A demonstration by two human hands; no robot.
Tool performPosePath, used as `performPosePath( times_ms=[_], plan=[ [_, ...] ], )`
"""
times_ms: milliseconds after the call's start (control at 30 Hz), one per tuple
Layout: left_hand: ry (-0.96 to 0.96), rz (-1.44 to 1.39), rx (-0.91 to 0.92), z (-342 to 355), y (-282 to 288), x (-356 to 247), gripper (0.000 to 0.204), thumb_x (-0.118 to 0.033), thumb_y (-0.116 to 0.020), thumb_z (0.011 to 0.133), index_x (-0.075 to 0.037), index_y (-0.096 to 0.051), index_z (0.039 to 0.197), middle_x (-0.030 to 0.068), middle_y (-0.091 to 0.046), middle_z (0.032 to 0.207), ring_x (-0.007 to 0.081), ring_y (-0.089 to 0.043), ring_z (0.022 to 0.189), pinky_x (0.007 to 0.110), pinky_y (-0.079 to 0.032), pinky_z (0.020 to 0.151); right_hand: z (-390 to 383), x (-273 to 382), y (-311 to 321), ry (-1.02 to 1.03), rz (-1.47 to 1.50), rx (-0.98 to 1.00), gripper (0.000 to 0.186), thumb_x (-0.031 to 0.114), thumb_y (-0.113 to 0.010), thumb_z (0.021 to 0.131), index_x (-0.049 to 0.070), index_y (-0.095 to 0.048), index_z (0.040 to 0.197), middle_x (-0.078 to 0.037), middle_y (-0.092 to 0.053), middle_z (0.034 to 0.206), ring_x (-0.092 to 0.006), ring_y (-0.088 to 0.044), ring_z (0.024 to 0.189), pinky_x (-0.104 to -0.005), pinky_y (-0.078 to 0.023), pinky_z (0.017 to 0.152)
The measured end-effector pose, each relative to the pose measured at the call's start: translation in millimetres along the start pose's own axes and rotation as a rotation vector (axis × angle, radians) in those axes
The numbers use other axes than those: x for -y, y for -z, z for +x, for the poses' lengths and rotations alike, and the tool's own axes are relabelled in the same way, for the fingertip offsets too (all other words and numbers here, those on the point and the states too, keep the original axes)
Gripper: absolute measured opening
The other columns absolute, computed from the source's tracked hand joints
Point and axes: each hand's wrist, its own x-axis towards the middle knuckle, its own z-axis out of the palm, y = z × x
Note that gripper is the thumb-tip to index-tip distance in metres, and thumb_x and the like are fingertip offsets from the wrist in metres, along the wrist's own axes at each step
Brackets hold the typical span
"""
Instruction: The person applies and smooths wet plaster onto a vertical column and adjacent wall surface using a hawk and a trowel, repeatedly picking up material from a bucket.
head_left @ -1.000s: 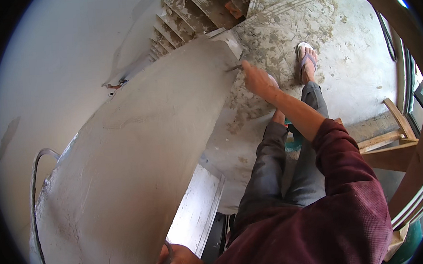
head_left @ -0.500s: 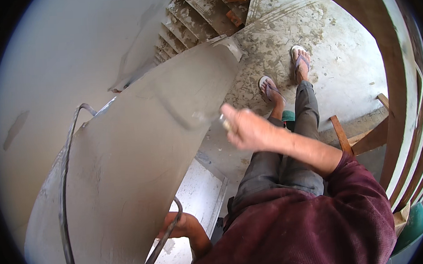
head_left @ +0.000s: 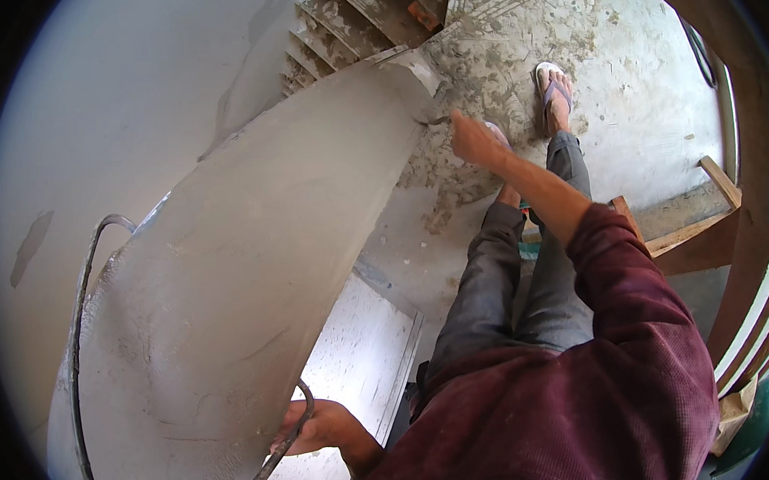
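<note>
My right hand [head_left: 477,139], arm stretched forward, is closed on a trowel [head_left: 434,121] whose thin shank shows past the knuckles. Its blade appears to lie against the far end of a smooth grey plastered wall top [head_left: 253,248], though its outline blends with the plaster. Low on the near side, my left hand [head_left: 318,427] is at the wall's right edge. A bent dark metal bar [head_left: 279,453] crosses in front of it, and its fingertips are partly hidden, so its grip is unclear.
Dirty stairs [head_left: 336,27] descend beyond the wall's far end. My sandalled feet stand on a plaster-splattered floor [head_left: 640,92]. Another bent metal bar [head_left: 76,347] arches along the left. At right are a curved wooden railing [head_left: 752,129] and wooden pieces [head_left: 697,234]; a green container [head_left: 753,429] sits lower right.
My right hand has swept forward and slightly right with the trowel, from over the middle of the plastered surface to its far end. The left hand stays by the wall edge; the view has shifted slightly.
</note>
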Motion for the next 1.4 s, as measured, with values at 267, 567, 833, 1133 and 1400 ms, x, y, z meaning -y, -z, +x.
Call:
performPosePath(
  times_ms=[267,567,833,1133,1400],
  plan=[
    [-0.091,-0.434,-0.129,3,-9,0,0.112,-0.077,-0.047,0.085,0.021,-0.023,0.133,0.0345,-0.040,0.130,0.0388,-0.047,0.124,0.050,-0.041,0.104,-93,152,91,0.048,0.385,0.194,0.025,0.012,-0.057,0.080,0.003,-0.043,0.099,-0.014,-0.055,0.080,-0.0273,-0.059,0.068,-0.0403,-0.051,0.063],
    [0.005,-0.492,-0.132,14,-8,-14,0.124,-0.083,-0.044,0.081,0.024,-0.012,0.137,0.0403,-0.031,0.137,0.0414,-0.041,0.132,0.051,-0.039,0.106,-167,231,117,0.549,0.162,-0.008,0.033,0.005,-0.061,0.079,0.005,-0.039,0.103,-0.023,-0.058,0.089,-0.0449,-0.063,0.070,-0.0519,-0.053,0.061],
    [-0.024,-0.664,-0.179,13,-10,-21,0.111,-0.065,-0.060,0.086,0.019,-0.010,0.139,0.0339,-0.031,0.136,0.0433,-0.039,0.132,0.050,-0.035,0.112,-73,44,24,0.153,0.010,-0.252,0.030,0.007,-0.059,0.080,-0.001,-0.041,0.103,-0.027,-0.058,0.078,-0.0454,-0.061,0.074,-0.0508,-0.048,0.061],
    [-0.358,-0.665,-0.314,14,-35,-12,0.144,-0.056,-0.083,0.070,-0.007,0.027,0.149,0.0284,-0.001,0.156,0.0457,-0.023,0.141,0.057,-0.025,0.115,-218,279,241,0.141,1.442,0.039,0.051,0.001,-0.048,0.083,0.005,-0.034,0.131,-0.020,-0.054,0.133,-0.0302,-0.063,0.117,-0.0247,-0.055,0.048],
    [-0.189,-0.740,-0.234,5,-28,-30,0.147,-0.067,-0.076,0.070,-0.004,0.035,0.143,0.0357,-0.012,0.154,0.0518,-0.020,0.142,0.067,-0.013,0.111,-211,326,292,0.165,1.086,-0.244,0.038,0.000,-0.054,0.081,0.002,-0.038,0.115,-0.020,-0.062,0.116,-0.0244,-0.072,0.087,-0.0263,-0.054,0.045]
  ],
)
